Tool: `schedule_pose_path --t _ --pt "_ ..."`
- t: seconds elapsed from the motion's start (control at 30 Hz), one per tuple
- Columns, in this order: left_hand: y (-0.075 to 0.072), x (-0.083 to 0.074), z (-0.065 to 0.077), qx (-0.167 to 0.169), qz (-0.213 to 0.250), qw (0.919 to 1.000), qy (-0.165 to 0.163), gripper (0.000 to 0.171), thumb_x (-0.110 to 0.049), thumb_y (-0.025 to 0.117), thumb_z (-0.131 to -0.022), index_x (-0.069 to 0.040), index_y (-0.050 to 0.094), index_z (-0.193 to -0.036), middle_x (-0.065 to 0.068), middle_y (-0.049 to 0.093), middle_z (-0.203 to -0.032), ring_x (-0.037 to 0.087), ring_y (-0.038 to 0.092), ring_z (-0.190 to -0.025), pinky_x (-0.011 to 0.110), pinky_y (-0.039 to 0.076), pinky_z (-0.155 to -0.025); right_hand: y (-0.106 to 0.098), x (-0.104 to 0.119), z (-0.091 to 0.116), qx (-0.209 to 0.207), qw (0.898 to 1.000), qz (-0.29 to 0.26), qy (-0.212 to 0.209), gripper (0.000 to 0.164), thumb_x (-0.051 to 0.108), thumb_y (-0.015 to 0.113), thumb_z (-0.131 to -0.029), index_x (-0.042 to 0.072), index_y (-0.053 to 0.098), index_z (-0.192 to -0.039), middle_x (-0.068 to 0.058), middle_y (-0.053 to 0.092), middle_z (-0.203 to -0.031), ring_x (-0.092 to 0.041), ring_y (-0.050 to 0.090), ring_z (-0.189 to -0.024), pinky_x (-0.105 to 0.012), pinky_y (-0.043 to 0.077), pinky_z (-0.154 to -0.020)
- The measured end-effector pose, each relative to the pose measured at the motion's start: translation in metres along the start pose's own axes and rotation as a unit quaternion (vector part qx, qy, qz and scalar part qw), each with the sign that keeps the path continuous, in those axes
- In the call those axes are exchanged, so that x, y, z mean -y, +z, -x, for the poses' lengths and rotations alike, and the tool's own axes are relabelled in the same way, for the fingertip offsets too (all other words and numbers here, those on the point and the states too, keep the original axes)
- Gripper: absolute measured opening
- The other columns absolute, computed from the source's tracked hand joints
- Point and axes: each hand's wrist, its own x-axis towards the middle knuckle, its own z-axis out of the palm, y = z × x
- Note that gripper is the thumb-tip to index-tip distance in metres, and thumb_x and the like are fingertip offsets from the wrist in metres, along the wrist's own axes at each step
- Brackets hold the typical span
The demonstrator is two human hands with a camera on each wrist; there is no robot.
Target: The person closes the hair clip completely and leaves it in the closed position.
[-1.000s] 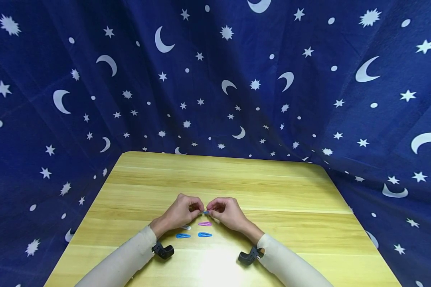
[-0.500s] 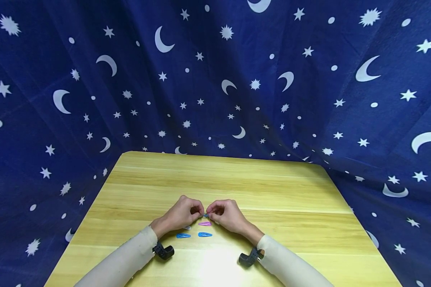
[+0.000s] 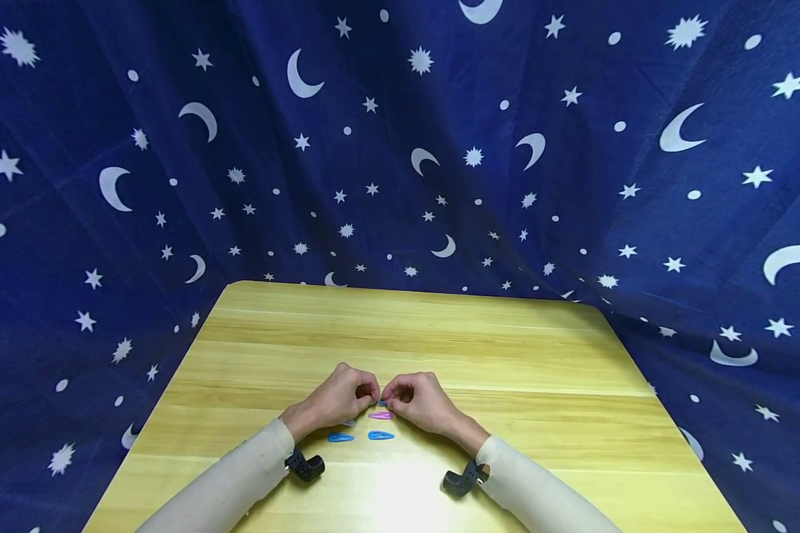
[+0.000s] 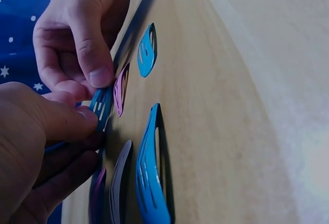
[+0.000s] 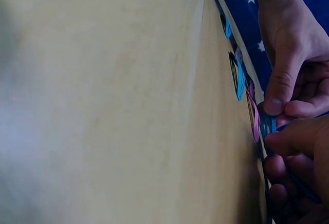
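Observation:
Both hands meet over the table's middle at one small blue snap hair clip (image 4: 102,108). My left hand (image 3: 343,392) pinches one end between thumb and fingertip. The other end is pinched by my right hand (image 3: 421,397); its thumb presses near the clip in the right wrist view. Just nearer to me lies a pink hair clip (image 3: 381,416), and below it a blue clip (image 3: 381,435). Another blue clip (image 3: 341,437) rests to the left. A grey clip (image 4: 119,183) is partly hidden by my left hand in the head view. A purplish-pink clip (image 4: 97,193) shows beside it.
The wooden table (image 3: 507,348) spreads out around the hands, with a bright glare at its near middle. Behind it and at both sides hangs a dark blue curtain (image 3: 400,185) with stars and moons. Black wrist cameras (image 3: 304,466) sit below the sleeves.
Both hands have come slightly toward me with the blue hair clip, bringing it closer to the pink one. The clips lying on the table have stayed in place.

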Motion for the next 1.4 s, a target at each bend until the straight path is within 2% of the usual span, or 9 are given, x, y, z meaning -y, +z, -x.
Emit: schedule_pose_path --t 0.4,1.13,1.4 --pt "0.0001 -0.0003 -0.002 0.008 -0.02 0.9997 0.009 0.016 0.002 0.079 -0.096 -0.013 0.08 -0.091 -0.004 0.079 -0.086 -0.006 0.064 -0.073 0.017 0.059 -0.069 -0.0014 -0.0003 -0.0032 0.009 1.0 0.011 -0.01 0.014 -0.005 0.079 -0.091 0.007 0.082 -0.099 0.0 0.081 -0.087 -0.001 0.068 -0.076 -0.019 0.06 -0.069" --pt "0.0006 -0.0005 -0.0021 -0.014 -0.04 0.9988 -0.026 0.011 -0.002 0.082 -0.096 -0.013 0.082 -0.095 -0.005 0.08 -0.087 -0.003 0.066 -0.075 0.02 0.06 -0.071 0.0019 -0.0005 -0.0017 -0.021 0.999 0.023 -0.012 0.011 -0.004 0.079 -0.093 0.006 0.082 -0.099 -0.002 0.081 -0.087 0.0 0.067 -0.073 -0.019 0.059 -0.066" --pt "-0.0014 -0.0007 -0.003 0.003 -0.035 0.9989 -0.032 0.009 -0.003 0.081 -0.096 -0.012 0.082 -0.095 -0.007 0.078 -0.084 -0.004 0.064 -0.074 0.018 0.059 -0.071 0.0 0.0003 -0.0028 -0.007 1.0 0.024 -0.011 0.013 -0.006 0.078 -0.091 0.005 0.081 -0.098 -0.003 0.08 -0.086 -0.003 0.068 -0.074 -0.019 0.059 -0.067"
